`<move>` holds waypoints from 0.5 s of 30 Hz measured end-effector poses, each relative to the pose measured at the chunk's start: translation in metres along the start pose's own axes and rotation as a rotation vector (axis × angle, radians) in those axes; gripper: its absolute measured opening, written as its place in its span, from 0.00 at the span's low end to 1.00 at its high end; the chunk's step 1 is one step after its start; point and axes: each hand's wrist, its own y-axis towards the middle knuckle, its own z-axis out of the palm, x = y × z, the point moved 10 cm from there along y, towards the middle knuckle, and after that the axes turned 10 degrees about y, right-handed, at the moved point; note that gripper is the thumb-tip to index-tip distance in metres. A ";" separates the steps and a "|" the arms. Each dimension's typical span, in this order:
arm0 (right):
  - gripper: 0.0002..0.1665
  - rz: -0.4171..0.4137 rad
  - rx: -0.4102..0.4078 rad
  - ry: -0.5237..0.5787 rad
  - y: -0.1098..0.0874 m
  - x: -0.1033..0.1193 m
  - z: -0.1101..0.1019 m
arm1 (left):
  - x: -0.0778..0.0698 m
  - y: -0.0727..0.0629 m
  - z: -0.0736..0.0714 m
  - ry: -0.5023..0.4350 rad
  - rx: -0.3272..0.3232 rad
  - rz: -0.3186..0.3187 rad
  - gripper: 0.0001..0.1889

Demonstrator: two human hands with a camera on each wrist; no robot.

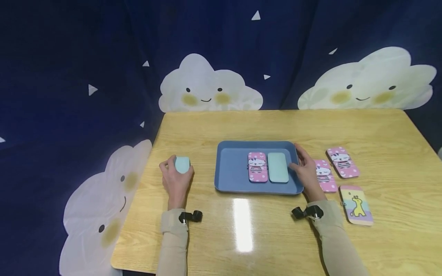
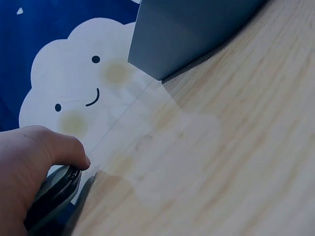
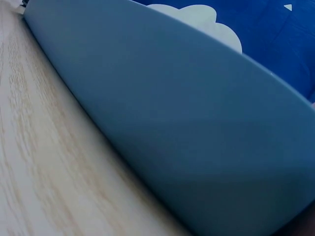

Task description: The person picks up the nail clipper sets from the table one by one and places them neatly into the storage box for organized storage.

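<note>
At the left of the table, my left hand (image 1: 177, 182) grips a small mint-green case (image 1: 182, 165), fingers on one side and thumb on the other. In the left wrist view, the thumb lies on the dark-edged case (image 2: 54, 196). My right hand (image 1: 306, 172) holds the right rim of a blue-grey tray (image 1: 231, 186), thumb over the inside and fingers outside. Inside the tray, a pink cat-patterned case (image 1: 257, 167) lies beside another mint-green case (image 1: 277, 167), both flat. The tray's side wall (image 3: 172, 98) fills most of the right wrist view, where the right hand is mostly hidden.
Right of the tray lie a pink cat case (image 1: 324, 176), partly behind my right hand, a second pink cat case (image 1: 343, 162) and a striped giraffe case (image 1: 357, 206). A dark blue curtain (image 1: 221, 30) with clouds hangs behind the wooden table (image 1: 276, 245).
</note>
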 end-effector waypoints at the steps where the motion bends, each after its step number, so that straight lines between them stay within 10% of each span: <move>1: 0.49 -0.001 0.002 0.001 0.000 0.000 0.000 | 0.000 0.000 0.001 -0.006 0.004 -0.004 0.36; 15: 0.48 -0.007 0.000 0.000 0.002 -0.002 -0.003 | 0.002 0.000 0.009 -0.005 0.043 -0.018 0.35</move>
